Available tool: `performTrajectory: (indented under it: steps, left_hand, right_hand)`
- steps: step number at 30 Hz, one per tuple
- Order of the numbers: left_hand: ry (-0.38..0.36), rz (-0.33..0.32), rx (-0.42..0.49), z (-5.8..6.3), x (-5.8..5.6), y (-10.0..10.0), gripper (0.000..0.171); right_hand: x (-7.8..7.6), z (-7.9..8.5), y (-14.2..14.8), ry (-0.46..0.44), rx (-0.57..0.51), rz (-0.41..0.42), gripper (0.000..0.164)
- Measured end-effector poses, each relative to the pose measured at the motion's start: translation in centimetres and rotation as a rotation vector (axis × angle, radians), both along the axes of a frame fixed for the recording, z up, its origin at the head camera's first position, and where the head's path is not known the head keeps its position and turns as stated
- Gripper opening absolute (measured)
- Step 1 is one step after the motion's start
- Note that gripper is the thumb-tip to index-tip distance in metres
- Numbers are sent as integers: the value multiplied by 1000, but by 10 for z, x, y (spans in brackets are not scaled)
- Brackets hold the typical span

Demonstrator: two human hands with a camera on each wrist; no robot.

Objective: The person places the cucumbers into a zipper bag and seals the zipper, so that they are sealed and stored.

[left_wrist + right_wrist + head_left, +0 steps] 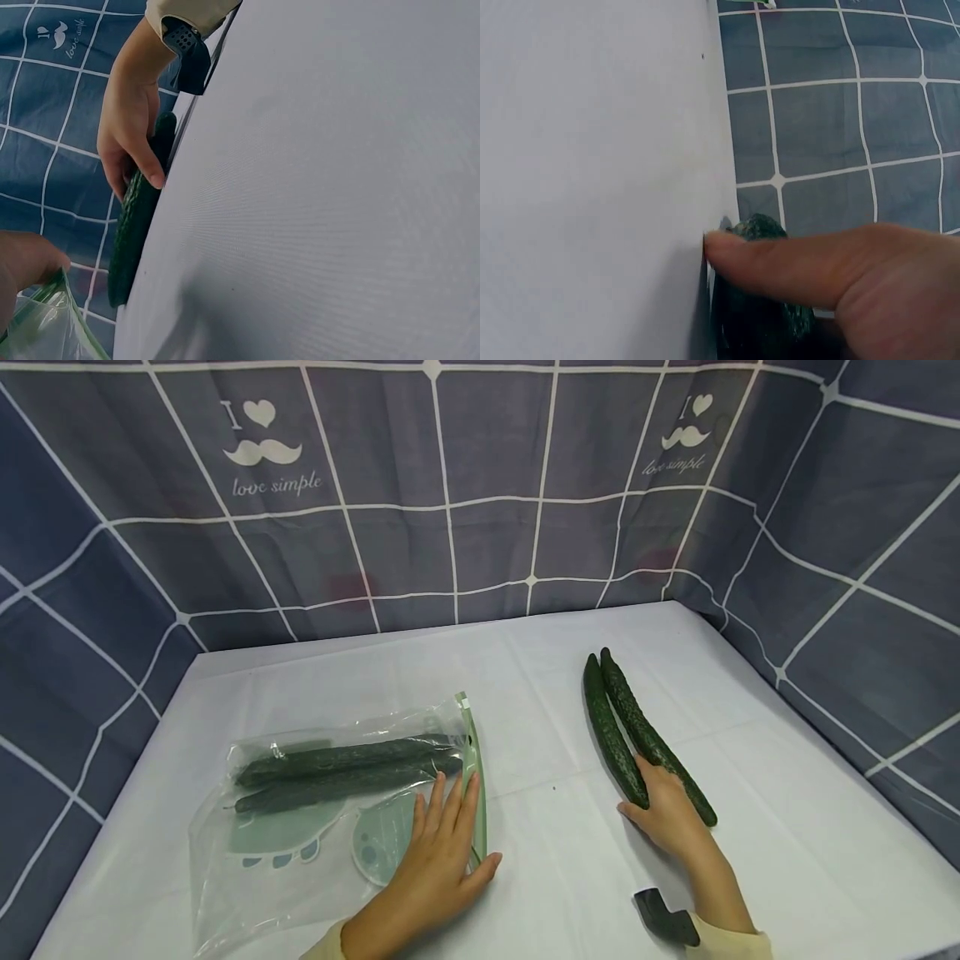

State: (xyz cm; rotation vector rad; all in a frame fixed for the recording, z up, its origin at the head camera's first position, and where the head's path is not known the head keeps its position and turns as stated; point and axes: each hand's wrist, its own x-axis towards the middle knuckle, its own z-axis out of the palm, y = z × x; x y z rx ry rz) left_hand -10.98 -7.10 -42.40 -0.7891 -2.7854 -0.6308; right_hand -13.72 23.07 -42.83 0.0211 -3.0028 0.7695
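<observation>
On the tabletop (547, 877), beside a second cucumber (647, 737), the left cucumber (610, 735) is held by the curled fingers of the right hand (671, 808); the left hand (444, 850) is laid, fingers extended, at the zip bag (300, 881); grasping is judged the present step, a steady lift being called for next

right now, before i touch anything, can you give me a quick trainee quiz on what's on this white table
1. True or false: the left hand touches the clear bag beside its green edge.
2. How many loose cucumbers lie outside the bag? a) one b) two c) four
3. Fill in: one loose cucumber is gripped by the ____ hand.

Key
1. True.
2. b) two.
3. Right: the right hand has its thumb along the left-hand cucumber's side.
</observation>
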Motion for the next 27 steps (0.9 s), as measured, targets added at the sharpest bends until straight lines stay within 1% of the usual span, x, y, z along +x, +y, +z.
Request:
performTrajectory:
  steps: [3,6,9,12,18,21,24,27]
  left_hand:
    - [1,1,2,0,-1,0,91]
    - [-10,1,0,0,-1,0,91]
    - [-11,2,-3,0,-1,0,91]
    - [-13,4,-8,-1,-1,0,91]
    - [-9,6,-16,0,-1,-1,90]
    - [0,6,-13,0,0,-1,90]
    - [3,5,-8,1,-1,-1,90]
    - [5,5,-6,1,-1,0,90]
  right_hand:
    - [-2,-3,-1,41,1,5,71]
    - [-2,-5,-1,95,-21,8,66]
    - [-1,-6,-1,118,-51,-1,64]
    - [0,-6,0,117,-82,-4,63]
    - [0,-6,2,116,-181,11,61]
    - [1,-3,2,112,-226,5,60]
    - [3,1,4,78,-288,-16,61]
    - [4,4,6,67,-346,-19,61]
